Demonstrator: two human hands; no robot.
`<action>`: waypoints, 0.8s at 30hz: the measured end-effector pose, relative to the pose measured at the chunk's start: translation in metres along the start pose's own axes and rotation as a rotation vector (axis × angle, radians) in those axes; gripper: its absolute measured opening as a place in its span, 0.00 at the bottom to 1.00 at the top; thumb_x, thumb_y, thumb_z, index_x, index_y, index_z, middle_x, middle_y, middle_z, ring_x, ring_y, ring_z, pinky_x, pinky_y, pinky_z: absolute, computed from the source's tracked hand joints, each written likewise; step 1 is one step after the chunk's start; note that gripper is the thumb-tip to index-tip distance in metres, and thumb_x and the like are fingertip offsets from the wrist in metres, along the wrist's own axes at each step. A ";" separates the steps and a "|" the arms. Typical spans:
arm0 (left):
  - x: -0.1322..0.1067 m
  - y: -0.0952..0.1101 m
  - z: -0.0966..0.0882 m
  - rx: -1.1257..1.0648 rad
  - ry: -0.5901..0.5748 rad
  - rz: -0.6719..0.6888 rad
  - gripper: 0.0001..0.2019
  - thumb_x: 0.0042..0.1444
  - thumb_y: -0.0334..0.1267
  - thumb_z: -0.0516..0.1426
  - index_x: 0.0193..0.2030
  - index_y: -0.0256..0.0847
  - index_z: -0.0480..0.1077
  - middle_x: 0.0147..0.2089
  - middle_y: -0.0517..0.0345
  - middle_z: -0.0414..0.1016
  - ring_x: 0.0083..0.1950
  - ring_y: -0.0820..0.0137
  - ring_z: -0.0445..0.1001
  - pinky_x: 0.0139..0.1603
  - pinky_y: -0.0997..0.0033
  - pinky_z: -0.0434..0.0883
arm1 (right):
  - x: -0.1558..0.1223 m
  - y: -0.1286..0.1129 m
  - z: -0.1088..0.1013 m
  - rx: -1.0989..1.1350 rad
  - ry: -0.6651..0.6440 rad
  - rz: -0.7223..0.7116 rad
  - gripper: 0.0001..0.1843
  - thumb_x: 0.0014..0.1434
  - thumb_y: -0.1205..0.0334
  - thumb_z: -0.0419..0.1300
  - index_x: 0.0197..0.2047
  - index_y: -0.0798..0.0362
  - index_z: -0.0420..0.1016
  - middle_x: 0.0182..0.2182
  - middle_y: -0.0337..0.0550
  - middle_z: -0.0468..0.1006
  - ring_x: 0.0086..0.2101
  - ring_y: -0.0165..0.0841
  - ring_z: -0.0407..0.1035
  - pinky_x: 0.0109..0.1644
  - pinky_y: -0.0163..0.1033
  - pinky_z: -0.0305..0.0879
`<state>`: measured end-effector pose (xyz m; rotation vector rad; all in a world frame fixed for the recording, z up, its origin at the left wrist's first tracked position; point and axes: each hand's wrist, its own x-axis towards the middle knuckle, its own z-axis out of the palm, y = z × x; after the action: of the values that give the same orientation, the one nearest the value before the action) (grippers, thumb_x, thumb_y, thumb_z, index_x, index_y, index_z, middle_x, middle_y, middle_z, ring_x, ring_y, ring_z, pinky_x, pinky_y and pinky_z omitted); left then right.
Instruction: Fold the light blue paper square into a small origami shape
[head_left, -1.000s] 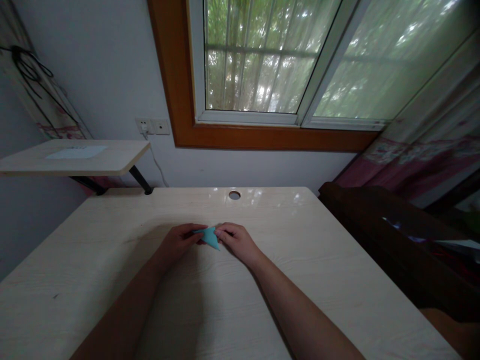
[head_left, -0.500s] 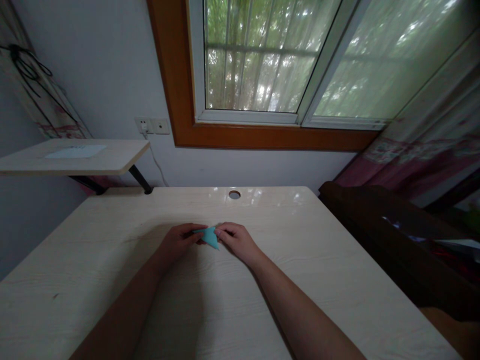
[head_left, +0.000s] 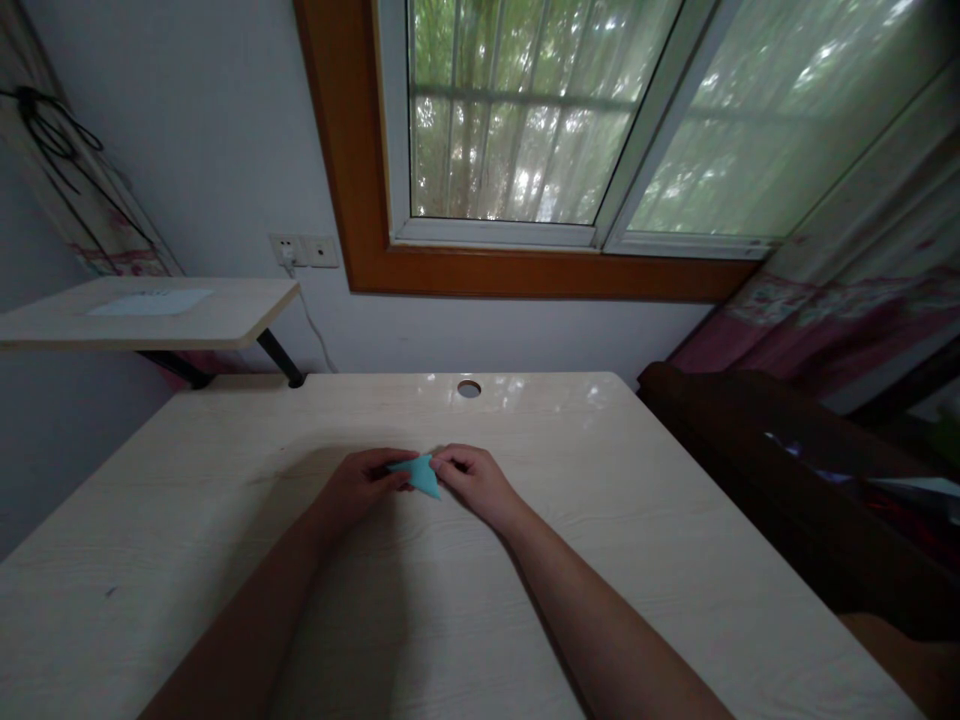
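A small piece of folded turquoise paper [head_left: 424,475] is held between my two hands, just over the middle of the desk. My left hand [head_left: 367,482] is closed on its left side, with the thumb in front and fingers behind. At the paper's upper right edge, my right hand [head_left: 472,478] pinches it between thumb and index finger. One pointed corner hangs down to the right, below the right fingertips. Part of the paper's left side is hidden by the left fingers.
The pale wood desk [head_left: 480,620] has a round cable hole [head_left: 469,389] near its back edge. A raised shelf [head_left: 225,322] with a white sheet [head_left: 154,302] on it stands at the back left. Dark brown furniture [head_left: 720,450] adjoins the right side. A window [head_left: 517,150] is behind.
The turquoise paper has shifted very slightly to the right, and my left hand has moved a touch with it. My right hand stays almost in place.
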<state>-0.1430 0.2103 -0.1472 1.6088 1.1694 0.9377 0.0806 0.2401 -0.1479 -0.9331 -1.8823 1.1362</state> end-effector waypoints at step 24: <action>-0.002 0.003 0.003 0.207 0.001 0.142 0.22 0.53 0.44 0.65 0.55 0.44 0.74 0.50 0.54 0.78 0.49 0.60 0.76 0.50 0.66 0.72 | 0.000 0.008 0.001 0.039 -0.011 0.013 0.15 0.63 0.52 0.57 0.32 0.55 0.77 0.27 0.39 0.74 0.29 0.30 0.65 0.35 0.33 0.61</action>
<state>-0.1399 0.2069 -0.1450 1.8779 1.1972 0.9315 0.0813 0.2424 -0.1553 -0.9206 -1.8591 1.1834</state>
